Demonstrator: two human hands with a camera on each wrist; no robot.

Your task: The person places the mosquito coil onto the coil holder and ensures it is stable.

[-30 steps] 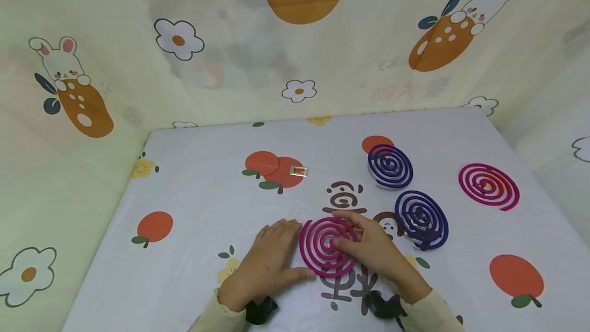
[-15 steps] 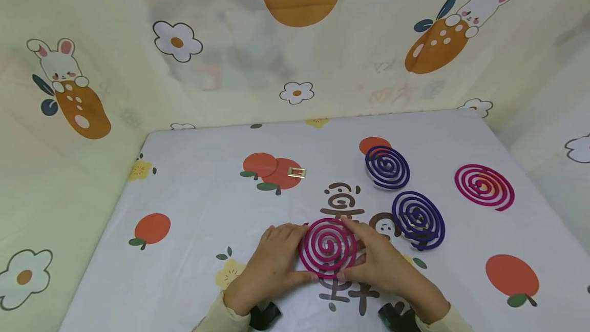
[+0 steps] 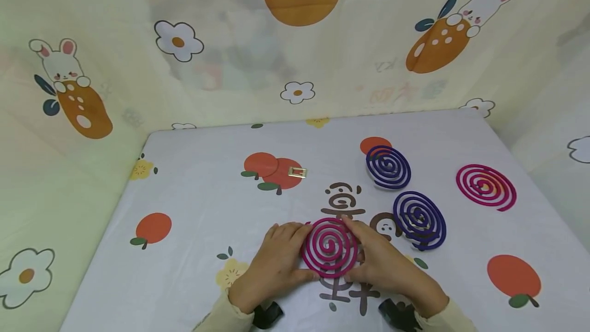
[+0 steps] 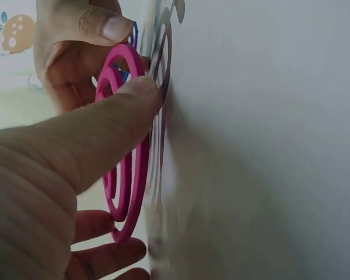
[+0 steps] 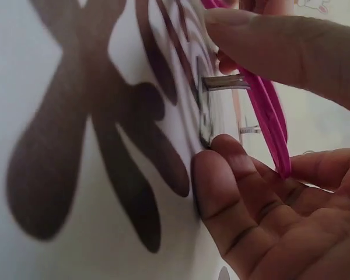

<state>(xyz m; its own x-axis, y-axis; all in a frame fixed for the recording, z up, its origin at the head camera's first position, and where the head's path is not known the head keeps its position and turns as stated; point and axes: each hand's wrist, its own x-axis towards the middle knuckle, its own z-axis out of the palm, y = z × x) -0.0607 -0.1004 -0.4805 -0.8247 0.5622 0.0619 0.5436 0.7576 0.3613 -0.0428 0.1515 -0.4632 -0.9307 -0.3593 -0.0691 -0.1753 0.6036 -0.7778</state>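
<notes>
A pink mosquito coil (image 3: 330, 248) lies level at the near middle, slightly above the tablecloth. My left hand (image 3: 278, 260) holds its left rim, thumb at the near side and fingers round the far side. On the right rim, my right hand (image 3: 384, 257) grips the coil with its thumb near and index finger far. Beneath the pink coil (image 5: 268, 116), the right wrist view shows a metal stand (image 5: 205, 111) with prongs reaching up towards it. In the left wrist view, the left thumb overlaps the pink coil (image 4: 141, 157).
Two dark blue mosquito coils (image 3: 388, 167) stand right of centre, one nearer my right hand. Farther right is another pink coil (image 3: 486, 187). A small gold metal stand (image 3: 297, 172) lies flat on the printed tablecloth (image 3: 198, 193). A patterned curtain (image 3: 230, 86) hangs behind the table.
My right thumb has moved from the pink coil's middle to its near rim, and the right hand now spans the right edge. The left hand stays at the left edge, nearly still.
</notes>
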